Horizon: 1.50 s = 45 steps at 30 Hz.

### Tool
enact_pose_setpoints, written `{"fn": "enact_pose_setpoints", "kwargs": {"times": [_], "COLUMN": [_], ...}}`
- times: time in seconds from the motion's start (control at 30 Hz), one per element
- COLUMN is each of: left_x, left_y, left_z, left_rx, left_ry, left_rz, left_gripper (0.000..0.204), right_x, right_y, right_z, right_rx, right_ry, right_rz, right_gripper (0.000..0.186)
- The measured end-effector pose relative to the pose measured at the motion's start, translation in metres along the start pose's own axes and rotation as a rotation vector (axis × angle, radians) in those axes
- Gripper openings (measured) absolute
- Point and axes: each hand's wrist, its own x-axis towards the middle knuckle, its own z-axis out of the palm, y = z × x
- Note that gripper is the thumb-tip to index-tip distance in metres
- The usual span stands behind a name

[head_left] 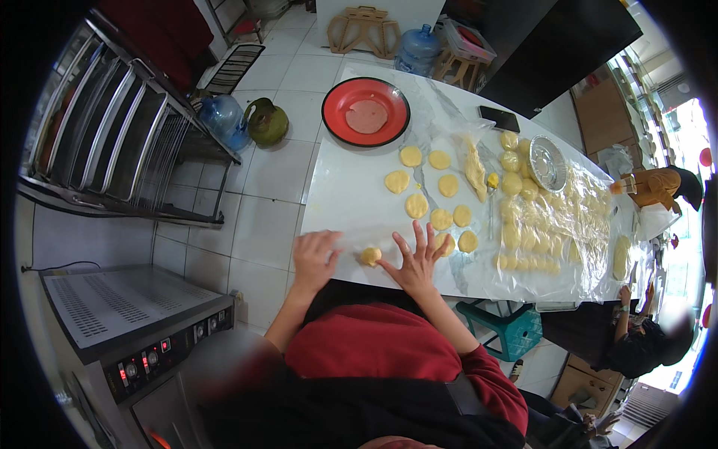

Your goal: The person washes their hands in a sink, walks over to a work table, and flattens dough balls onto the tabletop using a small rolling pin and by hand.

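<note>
A small ball of yellow dough point(371, 257) sits near the front edge of the white marbled table. My right hand point(416, 262) is spread wide beside it, its thumb by the ball's right side. To the ball's left, my left hand point(315, 258) hovers with fingers apart, slightly blurred and holding nothing. Beyond my hands lie several flattened dough rounds point(416, 206); one is partly hidden behind my right fingers. A red bowl with a black rim point(389, 96) stands at the far left, a pinkish mass point(366, 117) in its bottom.
Clear plastic sheeting point(572, 217) covers rows of dough balls on the right, beside a foil dish point(547, 163). A piping bag point(475, 168) and a phone point(499, 119) lie further back. A tray rack point(112, 142) and an oven point(142, 299) stand left; a green stool point(516, 329) is at right.
</note>
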Motion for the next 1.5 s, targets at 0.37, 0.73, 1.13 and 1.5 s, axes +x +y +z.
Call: {"fn": "enact_pose_setpoints", "kwargs": {"times": [0.37, 0.73, 1.13, 1.5], "left_x": [-0.017, 0.005, -0.105, -0.074], "left_y": [-0.002, -0.006, -0.056, -0.084], "left_z": [0.049, 0.066, -0.004, -0.035], "left_rx": [0.034, 0.200, -0.030, -0.535], "left_ry": [-0.392, -0.414, 0.259, 1.027], "left_rz": [0.060, 0.136, -0.099, -0.584], "left_gripper": [0.066, 0.066, 0.029, 0.039], "right_x": [-0.024, -0.021, -0.030, -0.035], "right_y": [0.022, 0.036, 0.022, -0.003], "right_z": [0.024, 0.035, 0.053, 0.073], "right_rx": [-0.140, -0.061, 0.523, 0.421], "right_ry": [-0.343, -0.424, -0.324, -0.369], "right_rz": [0.119, 0.019, 0.209, -0.104], "right_gripper": [0.067, 0.062, 0.044, 0.023]}}
